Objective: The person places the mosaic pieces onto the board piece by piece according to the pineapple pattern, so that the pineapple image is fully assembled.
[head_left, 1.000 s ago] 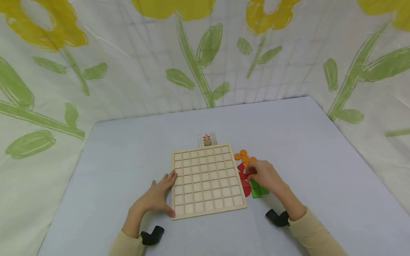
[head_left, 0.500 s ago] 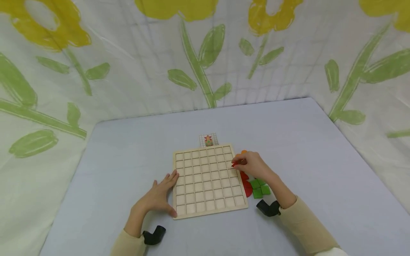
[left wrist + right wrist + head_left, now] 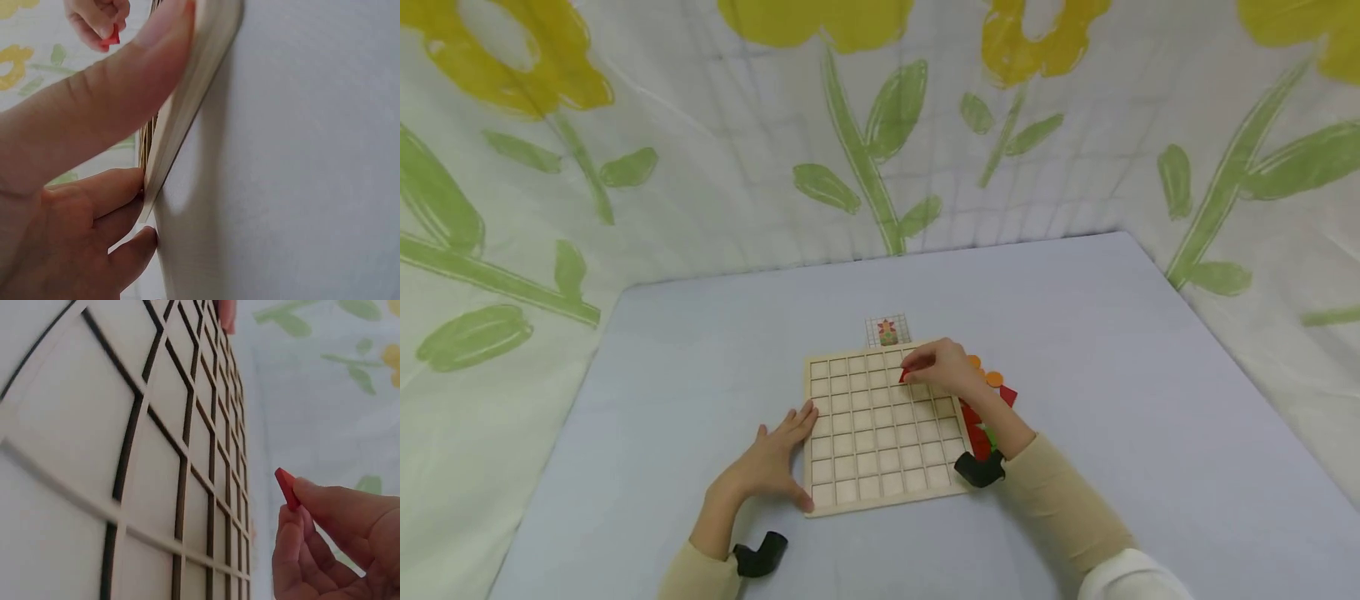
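Observation:
A wooden grid board [image 3: 865, 437] with square cells lies on the table, no pieces in the cells that show. My left hand [image 3: 771, 467] spreads along its left edge, thumb at the near corner and fingertips at the side rim; in the left wrist view the thumb [image 3: 94, 100] presses that rim. Over the upper right of the board, my right hand [image 3: 946, 367] pinches a small flat red piece [image 3: 287, 487] between thumb and fingers. In the right wrist view the piece stands off the grid. Part of the board is hidden under the right hand.
Right of the board lie orange discs [image 3: 994, 379], red pieces [image 3: 1008, 395] and green pieces [image 3: 991, 435], partly covered by the right arm. A small printed pattern card [image 3: 887, 330] sits behind the board's far edge. A flower-printed cloth hangs behind the table [image 3: 715, 325].
My right hand has picked up a red piece from the pile and carried it left over the board. The left hand stays at the board's edge.

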Available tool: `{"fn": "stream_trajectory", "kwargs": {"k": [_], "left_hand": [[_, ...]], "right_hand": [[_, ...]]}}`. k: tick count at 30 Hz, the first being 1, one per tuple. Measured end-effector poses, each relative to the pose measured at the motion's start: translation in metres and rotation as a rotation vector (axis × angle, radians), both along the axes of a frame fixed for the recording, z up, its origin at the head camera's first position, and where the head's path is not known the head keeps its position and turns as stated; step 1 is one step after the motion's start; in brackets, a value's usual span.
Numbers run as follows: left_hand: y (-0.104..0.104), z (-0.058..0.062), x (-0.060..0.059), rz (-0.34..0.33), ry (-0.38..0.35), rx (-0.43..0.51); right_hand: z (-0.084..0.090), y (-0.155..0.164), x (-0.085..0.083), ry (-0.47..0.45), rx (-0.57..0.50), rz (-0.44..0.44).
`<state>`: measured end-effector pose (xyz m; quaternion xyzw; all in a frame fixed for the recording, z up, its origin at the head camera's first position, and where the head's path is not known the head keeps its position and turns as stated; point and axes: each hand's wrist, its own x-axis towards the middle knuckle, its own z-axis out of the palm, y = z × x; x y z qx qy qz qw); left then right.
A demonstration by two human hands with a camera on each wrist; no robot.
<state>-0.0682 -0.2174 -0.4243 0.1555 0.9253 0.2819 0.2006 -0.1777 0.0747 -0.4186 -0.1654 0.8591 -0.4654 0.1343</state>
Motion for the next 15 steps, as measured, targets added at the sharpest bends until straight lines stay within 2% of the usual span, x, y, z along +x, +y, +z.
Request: {"fn": "stream_trajectory", "kwargs": {"k": [8,15], "left_hand": [[0.001,-0.002,-0.003,0.003,0.005,-0.017],[0.000,-0.002,-0.002,-0.003,-0.006,-0.019]], "right_hand": [[-0.004,-0.022,-0.008,-0.108,-0.070,-0.115],[-0.019,-0.034,-0.010,-0.150,-0.077,-0.223]]}}
